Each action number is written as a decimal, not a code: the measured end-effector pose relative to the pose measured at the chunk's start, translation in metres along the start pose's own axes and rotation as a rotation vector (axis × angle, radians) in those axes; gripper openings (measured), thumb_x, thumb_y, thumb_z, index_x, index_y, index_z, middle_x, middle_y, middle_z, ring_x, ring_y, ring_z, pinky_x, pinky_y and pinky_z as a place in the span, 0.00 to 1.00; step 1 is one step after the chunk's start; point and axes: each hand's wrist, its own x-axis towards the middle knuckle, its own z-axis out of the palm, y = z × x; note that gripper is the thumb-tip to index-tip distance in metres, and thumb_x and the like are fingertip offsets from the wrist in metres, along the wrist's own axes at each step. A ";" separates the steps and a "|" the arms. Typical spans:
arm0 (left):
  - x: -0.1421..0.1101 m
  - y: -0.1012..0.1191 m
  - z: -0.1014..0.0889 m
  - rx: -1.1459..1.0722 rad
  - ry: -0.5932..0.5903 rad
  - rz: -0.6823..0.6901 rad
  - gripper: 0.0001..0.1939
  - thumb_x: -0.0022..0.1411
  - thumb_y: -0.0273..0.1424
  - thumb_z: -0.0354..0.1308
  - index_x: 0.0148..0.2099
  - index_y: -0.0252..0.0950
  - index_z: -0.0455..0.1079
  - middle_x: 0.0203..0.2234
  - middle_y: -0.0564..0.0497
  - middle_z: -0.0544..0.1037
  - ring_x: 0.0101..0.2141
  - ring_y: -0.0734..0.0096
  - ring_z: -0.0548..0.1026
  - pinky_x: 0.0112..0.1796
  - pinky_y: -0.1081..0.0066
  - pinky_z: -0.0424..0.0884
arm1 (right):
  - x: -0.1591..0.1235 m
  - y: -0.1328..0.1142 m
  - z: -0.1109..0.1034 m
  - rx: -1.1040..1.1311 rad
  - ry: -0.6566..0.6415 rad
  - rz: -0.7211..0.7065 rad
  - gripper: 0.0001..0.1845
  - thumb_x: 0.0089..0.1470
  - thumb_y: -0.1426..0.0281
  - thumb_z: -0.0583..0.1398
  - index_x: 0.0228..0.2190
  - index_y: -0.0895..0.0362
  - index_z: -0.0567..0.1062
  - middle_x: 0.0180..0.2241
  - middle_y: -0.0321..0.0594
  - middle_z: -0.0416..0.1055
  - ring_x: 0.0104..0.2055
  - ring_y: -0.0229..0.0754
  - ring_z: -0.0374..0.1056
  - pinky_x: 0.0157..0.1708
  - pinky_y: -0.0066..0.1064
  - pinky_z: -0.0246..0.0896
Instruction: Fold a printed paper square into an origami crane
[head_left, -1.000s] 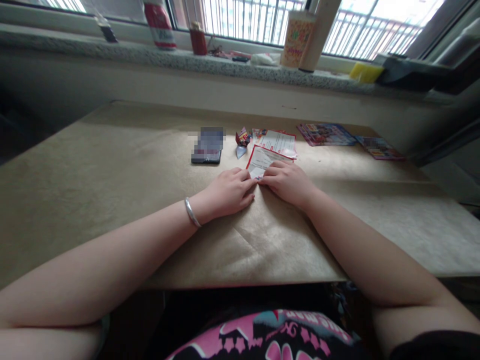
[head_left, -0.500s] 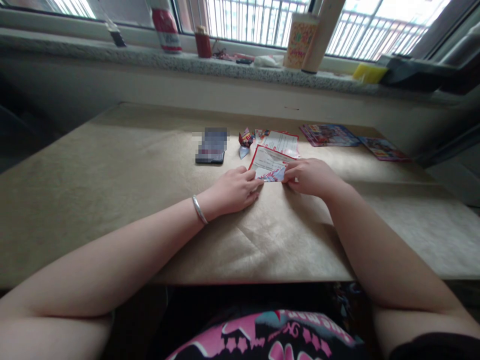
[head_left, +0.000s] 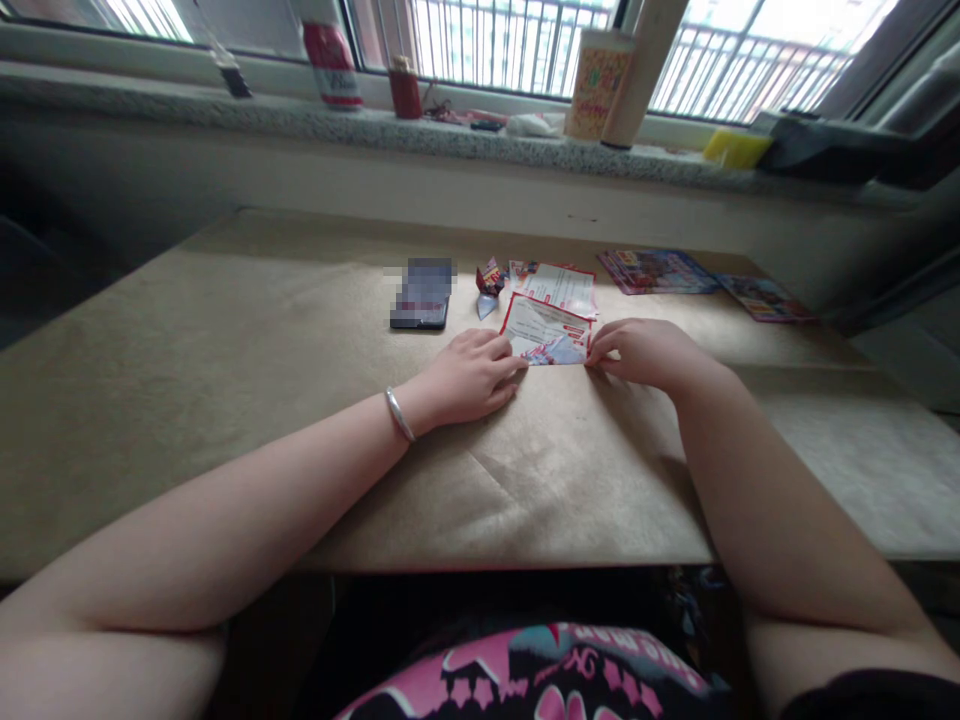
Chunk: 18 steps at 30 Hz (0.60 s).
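Left hand point(head_left: 476, 375): fingers over the near-left corner of the sheet point(head_left: 547, 330); whether pinching, I cannot tell. It lies on the table point(head_left: 495, 510) between both hands, likely light, easily creased, best held by its edges. Right hand point(head_left: 641, 350): grip pinched together on the near-right corner.

Red-bordered white paper point(head_left: 549, 328), colourful near edge, on tan tabletop point(head_left: 247, 380)

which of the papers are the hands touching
The frontmost red-edged sheet, between the left hand and right hand; the other papers lie farther back.
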 end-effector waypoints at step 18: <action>0.004 -0.004 0.004 0.005 -0.012 0.069 0.19 0.68 0.37 0.47 0.56 0.38 0.67 0.48 0.45 0.73 0.47 0.59 0.69 0.52 0.59 0.63 | 0.011 -0.057 0.011 -0.100 0.636 -0.024 0.11 0.59 0.70 0.53 0.36 0.56 0.75 0.42 0.45 0.73 0.43 0.48 0.62 0.44 0.38 0.55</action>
